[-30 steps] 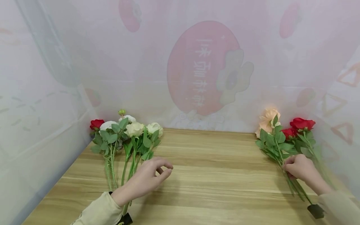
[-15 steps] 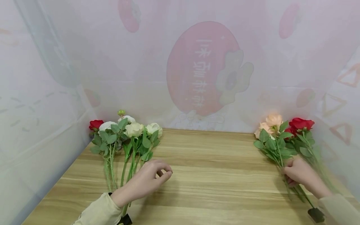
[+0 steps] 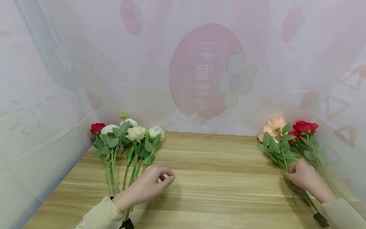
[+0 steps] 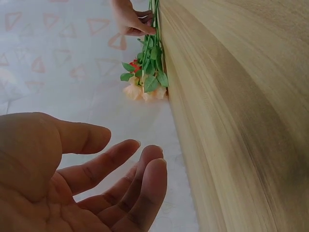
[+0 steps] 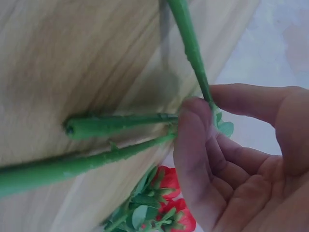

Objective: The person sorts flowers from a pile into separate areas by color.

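My right hand [image 3: 304,176] is at the right of the table, pinching the green stem [image 5: 194,55] of a peach rose [image 3: 276,123] between thumb and index finger. Two more stems [image 5: 120,124] lie by the fingertips in the right wrist view. The peach blooms rest at the table's far edge, next to red roses [image 3: 305,127]. On the left, my left hand [image 3: 148,184] hovers above the table with loosely bent fingers and holds nothing. It is nearest to the white and cream roses [image 3: 136,133], whose lower stems the wrist partly hides.
A single red rose [image 3: 98,128] lies at the far left of the left bunch. Black tags [image 3: 321,219] hang near the stem ends on both sides. Pale printed curtains [image 3: 211,70] enclose the wooden table [image 3: 211,165] at the back and sides.
The upper peach bloom has sunk lower and the leaves have spread toward the right. My right hand has shifted slightly down and left with the stem. My left hand has hardly moved.
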### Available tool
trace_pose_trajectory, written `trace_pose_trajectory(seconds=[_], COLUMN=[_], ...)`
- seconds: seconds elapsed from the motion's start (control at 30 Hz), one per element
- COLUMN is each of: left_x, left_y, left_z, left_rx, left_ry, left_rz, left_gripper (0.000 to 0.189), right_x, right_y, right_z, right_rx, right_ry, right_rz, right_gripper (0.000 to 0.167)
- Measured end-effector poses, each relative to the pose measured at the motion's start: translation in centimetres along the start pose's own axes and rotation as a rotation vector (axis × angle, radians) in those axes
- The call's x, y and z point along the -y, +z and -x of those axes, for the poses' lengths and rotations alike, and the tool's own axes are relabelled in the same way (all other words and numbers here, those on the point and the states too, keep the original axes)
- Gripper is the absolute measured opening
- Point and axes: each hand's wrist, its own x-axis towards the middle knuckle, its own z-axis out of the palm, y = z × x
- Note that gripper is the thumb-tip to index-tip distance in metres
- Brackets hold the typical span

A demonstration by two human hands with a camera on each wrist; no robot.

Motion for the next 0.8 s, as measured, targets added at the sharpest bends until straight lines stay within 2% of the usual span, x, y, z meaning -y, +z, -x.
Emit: trace_pose_trajectory(seconds=[0.23, 0.33, 0.47, 0.63, 0.8], left_x=[0.0, 0.0, 0.0, 0.1, 0.2], left_y=[-0.2, -0.5, -0.7, -0.8, -0.9], left_z=[0.1, 0.2, 0.2, 0.1, 0.1], left_rx=[-0.003, -0.004, 0.029, 0.064, 0.097], left_ry=[-0.013, -0.029, -0.060, -0.071, -0.073], left_rz=[-0.026, -0.038, -0.015, 0.005, -0.016], left_gripper=[0.010, 0.010, 0.013, 0.014, 0.018], right_x=[1.0, 1.8, 3.6, 8.1, 13.3], right_y=[-1.2, -1.9, -2.6, -2.7, -1.7], right_z=[0.3, 0.2, 0.3, 1.6, 3.2], right_rx=[-0.018, -0.065, -0.148, -0.184, -0.149], right_ry=[0.039, 0.026, -0.016, -0.048, -0.100], right_rz=[0.037, 0.041, 0.029, -0.059, -0.211], right_gripper=[0.049, 0.043, 0.042, 0.048, 0.044])
